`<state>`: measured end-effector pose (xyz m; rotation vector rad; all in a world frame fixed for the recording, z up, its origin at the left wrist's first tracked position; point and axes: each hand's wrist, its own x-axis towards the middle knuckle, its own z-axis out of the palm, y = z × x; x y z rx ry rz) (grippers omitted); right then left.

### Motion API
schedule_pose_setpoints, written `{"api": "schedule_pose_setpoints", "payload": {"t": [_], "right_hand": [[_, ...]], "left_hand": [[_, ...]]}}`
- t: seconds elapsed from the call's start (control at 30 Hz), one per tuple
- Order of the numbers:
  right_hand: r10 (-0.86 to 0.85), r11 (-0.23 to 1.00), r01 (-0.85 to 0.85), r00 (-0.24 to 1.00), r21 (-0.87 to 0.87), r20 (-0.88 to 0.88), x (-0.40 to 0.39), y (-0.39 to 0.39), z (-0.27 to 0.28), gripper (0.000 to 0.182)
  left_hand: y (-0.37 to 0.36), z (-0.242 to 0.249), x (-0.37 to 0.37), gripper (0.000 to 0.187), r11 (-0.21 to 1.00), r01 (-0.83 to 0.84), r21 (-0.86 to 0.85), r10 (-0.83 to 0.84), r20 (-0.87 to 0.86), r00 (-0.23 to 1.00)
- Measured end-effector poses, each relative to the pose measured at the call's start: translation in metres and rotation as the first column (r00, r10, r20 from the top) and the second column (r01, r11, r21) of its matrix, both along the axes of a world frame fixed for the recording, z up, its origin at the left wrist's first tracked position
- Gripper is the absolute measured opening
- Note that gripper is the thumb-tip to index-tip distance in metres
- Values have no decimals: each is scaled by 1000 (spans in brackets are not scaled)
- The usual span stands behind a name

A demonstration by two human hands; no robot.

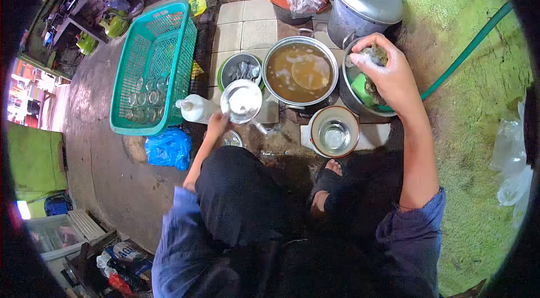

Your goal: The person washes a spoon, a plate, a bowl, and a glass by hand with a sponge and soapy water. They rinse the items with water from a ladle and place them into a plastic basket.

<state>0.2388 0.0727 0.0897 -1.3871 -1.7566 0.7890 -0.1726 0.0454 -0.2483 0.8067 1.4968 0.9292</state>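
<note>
At the lower left rim of a small round metal bowl (242,101) with white suds in it, my left hand (218,125) is closed, slightly blurred. My right hand (388,70) grips a foamy, dark greenish scouring pad (372,57) above a metal pot (350,87). Something bright green (360,85) shows inside that pot, partly hidden by my wrist. Just behind the bowl sits a basin of metal cutlery (242,68). A wide pot of cloudy brown water (299,72) stands between my hands.
A teal plastic basket (179,67) holding several glasses stands left, beside a white bottle (197,108) and a blue plastic bag (169,149). Near my feet is a cream-coloured pot (336,132). A lidded pot (367,3) and a green hose (469,50) are at right.
</note>
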Motion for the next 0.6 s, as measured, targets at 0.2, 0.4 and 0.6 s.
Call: {"api": "schedule_pose_setpoints", "payload": {"t": [0.2,0.4,0.6], "right_hand": [[-13,1000,13,1000,-3,-1,5,6,1,16],[5,1000,-5,1000,5,24,5,12,2,14],[14,1000,-15,999,13,33,8,15,-2,15]], "left_hand": [[145,-22,81,18,963,268,12,-264,-141,954],[181,6,145,25,756,654,-7,-349,-850,394],[152,32,211,73,517,783,-347,-357,-918,-171]]}}
